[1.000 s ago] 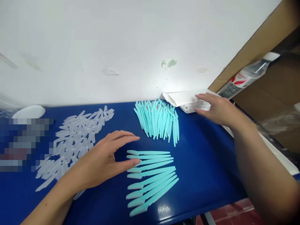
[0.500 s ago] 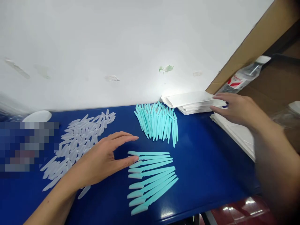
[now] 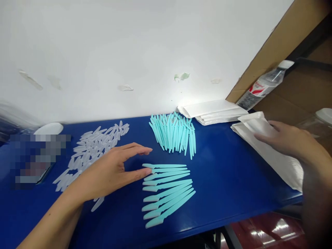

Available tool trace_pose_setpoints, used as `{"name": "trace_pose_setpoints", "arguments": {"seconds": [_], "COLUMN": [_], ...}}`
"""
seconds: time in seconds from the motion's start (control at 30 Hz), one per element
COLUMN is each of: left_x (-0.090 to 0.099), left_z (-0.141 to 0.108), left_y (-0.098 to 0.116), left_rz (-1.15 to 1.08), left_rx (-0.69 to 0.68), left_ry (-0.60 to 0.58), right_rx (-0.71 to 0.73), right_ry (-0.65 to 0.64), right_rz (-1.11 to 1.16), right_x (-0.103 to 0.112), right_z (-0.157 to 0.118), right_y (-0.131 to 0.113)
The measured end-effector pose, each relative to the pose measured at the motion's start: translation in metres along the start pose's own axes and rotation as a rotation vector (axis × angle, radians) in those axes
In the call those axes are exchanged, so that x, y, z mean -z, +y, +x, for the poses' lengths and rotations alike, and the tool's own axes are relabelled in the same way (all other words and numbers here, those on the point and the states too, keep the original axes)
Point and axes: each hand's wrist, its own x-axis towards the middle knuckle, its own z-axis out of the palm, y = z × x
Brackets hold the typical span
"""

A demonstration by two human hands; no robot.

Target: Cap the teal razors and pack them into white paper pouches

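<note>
Several turquoise plastic razors (image 3: pixel 168 199) lie in a fanned row on the blue table (image 3: pixel 220 166). My left hand (image 3: pixel 121 169) is over their left ends, thumb at the top razors, thumb and fingers apart, holding nothing. Behind the row is a heap of more turquoise razors (image 3: pixel 172 133). At the right, my right hand (image 3: pixel 285 138) is closed on a white pouch, its thumb on top and its fingers behind. That white pouch (image 3: pixel 255 122) is above other flat white pouches (image 3: pixel 269 157).
Translucent white caps (image 3: pixel 90 148) are heaped at the left, near a white round lid (image 3: pixel 49 129) and a blurred-out object. A stack of white pouches (image 3: pixel 212 112) lies against the wall. Behind it, a plastic bottle (image 3: pixel 267 84) leans by a cardboard box (image 3: pixel 259 52).
My right hand has moved right and down from the back stack and now has a white pouch. My left hand has hardly moved. The view has shifted slightly.
</note>
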Motion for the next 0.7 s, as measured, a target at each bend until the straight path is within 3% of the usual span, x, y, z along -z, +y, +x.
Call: {"name": "trace_pose_setpoints", "arguments": {"seconds": [0.1,0.17,0.27,0.37,0.43,0.53,0.7], "left_x": [-0.001,-0.008,-0.027,-0.048,-0.059,-0.063,-0.039], "left_z": [0.001,0.004,0.012,0.023,0.031,0.043,0.055], "left_y": [0.009,0.022,0.052,0.084,0.102,0.118,0.123], "left_rz": [-0.156,-0.386,-0.692,-0.8,-0.806,-0.756,-0.441], "left_rx": [0.023,0.053,0.133,0.145,0.071,-0.048,-0.08], "left_ry": [0.053,0.069,-0.045,-0.181,-0.172,-0.122,-0.024], "right_rx": [-0.006,0.175,0.5,0.632,0.646,0.651,0.565], "right_ry": [0.003,0.04,-0.048,-0.147,-0.104,0.067,0.096], "right_rz": [0.003,0.173,0.44,0.49,0.487,0.465,0.583], "right_x": [0.028,0.044,0.058,0.061,0.059,0.058,0.07], "right_z": [-0.032,-0.062,-0.107,-0.132,-0.135,-0.125,-0.102], "right_y": [-0.032,-0.065,-0.115,-0.148,-0.161,-0.179,-0.201]}}
